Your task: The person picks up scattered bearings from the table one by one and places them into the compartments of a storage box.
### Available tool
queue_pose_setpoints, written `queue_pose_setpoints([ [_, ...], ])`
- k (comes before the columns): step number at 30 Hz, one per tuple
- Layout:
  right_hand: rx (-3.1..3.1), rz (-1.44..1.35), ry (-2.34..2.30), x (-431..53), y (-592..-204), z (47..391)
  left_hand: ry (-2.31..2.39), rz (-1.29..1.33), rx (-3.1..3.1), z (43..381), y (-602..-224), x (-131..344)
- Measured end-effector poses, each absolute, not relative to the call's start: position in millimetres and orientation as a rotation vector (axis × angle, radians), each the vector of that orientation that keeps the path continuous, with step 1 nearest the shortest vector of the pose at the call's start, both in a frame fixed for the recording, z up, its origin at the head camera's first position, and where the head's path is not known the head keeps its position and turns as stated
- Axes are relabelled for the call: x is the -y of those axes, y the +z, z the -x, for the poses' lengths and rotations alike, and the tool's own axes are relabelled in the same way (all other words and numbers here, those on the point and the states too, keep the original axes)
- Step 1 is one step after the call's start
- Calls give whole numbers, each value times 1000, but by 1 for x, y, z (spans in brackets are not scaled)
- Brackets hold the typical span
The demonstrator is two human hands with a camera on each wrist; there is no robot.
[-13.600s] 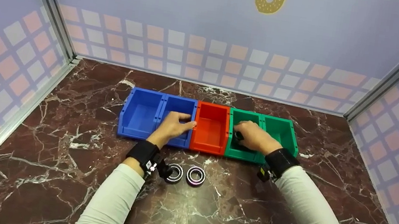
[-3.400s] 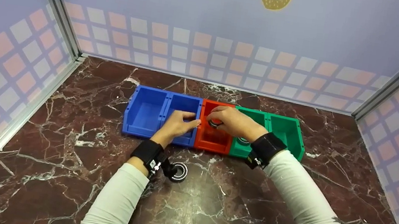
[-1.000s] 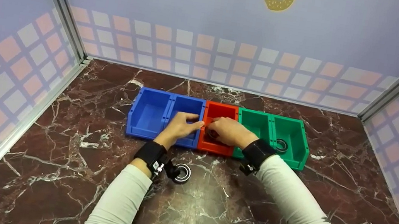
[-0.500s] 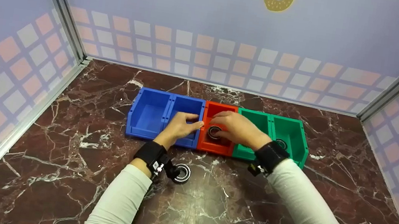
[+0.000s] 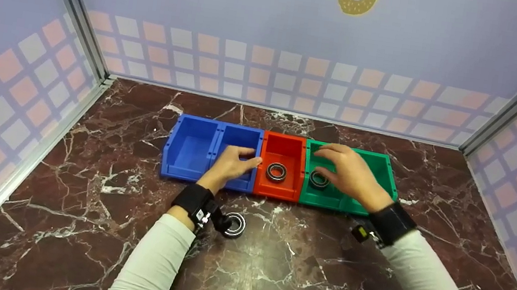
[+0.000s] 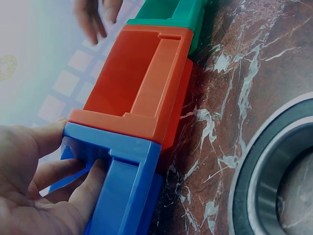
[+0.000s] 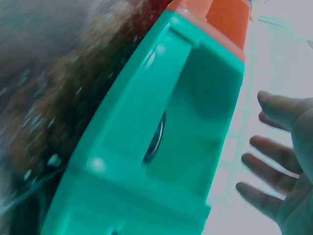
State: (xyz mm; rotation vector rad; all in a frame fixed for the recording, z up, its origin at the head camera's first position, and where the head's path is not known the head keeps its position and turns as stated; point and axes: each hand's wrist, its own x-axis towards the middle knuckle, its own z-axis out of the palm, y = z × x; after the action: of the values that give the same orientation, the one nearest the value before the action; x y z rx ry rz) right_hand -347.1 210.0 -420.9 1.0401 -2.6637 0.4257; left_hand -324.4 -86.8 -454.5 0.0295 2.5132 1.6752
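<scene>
Half a second ago the right hand (image 5: 348,170) was over the red bin (image 5: 286,145), its fingers about the ball bearing (image 5: 275,179) there. Now we see that bearing lying flat and uncovered on the bin's floor, and the hand has moved over the green bins, thumb and fingers spread apart with nothing between them. We judge the placing of this piece to be finished.

The inner green bin (image 5: 317,197), next to the red one, has a second bearing (image 5: 313,179) on its floor, just below the right fingertips. A third bearing (image 5: 241,226) lies on the marbled table (image 5: 280,274) in front of the bins, partly hidden by the left wrist camera; we take it as a piece not yet binned.

The left hand (image 5: 232,162) has stayed put: fingers inside the inner blue bin (image 5: 245,135), thumb on the rim beside the red one, loosely parted. The right hand hides much of the outer green bin (image 5: 379,164), so we cannot tell what lies on its floor.
</scene>
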Motion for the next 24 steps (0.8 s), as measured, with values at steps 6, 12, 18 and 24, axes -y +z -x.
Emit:
queue_pose_setpoints([
  [6,2665,-881,449,-237,-427,339,1668,-17,-2516,326,-456,87],
  [12,2715,-749,470,-250,-434,330,1658,-6,-2505,326,-454,87],
  [18,2747,-635,566,-255,-442,325,1650,1,-2479,325,-454,87],
  [24,2696,-537,675,-254,-452,323,1643,11,-2480,325,-453,87],
])
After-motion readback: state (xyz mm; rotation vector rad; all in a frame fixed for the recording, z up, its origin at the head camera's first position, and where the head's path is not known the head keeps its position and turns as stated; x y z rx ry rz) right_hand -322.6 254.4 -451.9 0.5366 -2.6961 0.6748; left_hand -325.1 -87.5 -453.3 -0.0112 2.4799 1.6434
